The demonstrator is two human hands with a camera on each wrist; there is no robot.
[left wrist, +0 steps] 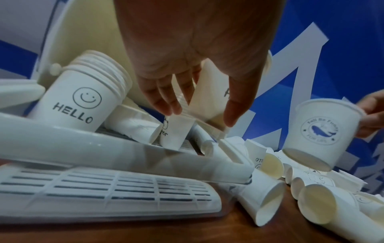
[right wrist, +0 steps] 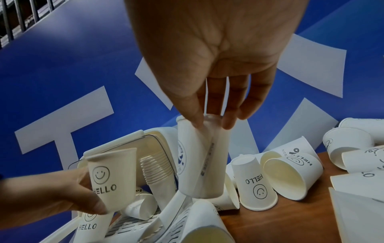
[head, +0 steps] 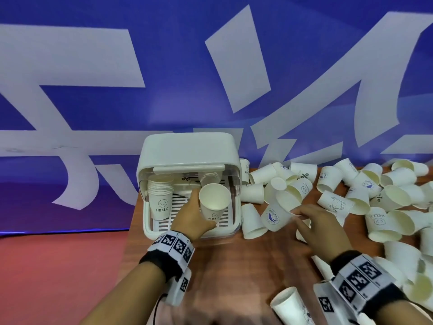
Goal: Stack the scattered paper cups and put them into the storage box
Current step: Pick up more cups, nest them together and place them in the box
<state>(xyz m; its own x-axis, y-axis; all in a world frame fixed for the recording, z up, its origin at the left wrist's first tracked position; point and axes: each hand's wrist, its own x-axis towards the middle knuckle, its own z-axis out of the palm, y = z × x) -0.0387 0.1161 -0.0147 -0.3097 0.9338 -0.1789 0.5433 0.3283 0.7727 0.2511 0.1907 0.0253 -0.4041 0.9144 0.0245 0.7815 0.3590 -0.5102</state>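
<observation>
Now the left hand grips an upright HELLO cup, mouth up, over the open box; the right hand pinches a whale cup by its rim, tilted, just right of the box.

Matt white paper cups at three o'clock litter a glossy, wood-grained table. The storage box at twelve looks like smooth cream plastic, its front wall seemingly clear.

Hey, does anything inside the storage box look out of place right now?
Yes. Beside the upright HELLO stack in the storage box, a loose paper cup lies on its side on the slatted tray, unstacked, behind the cup held by the left hand.
</observation>
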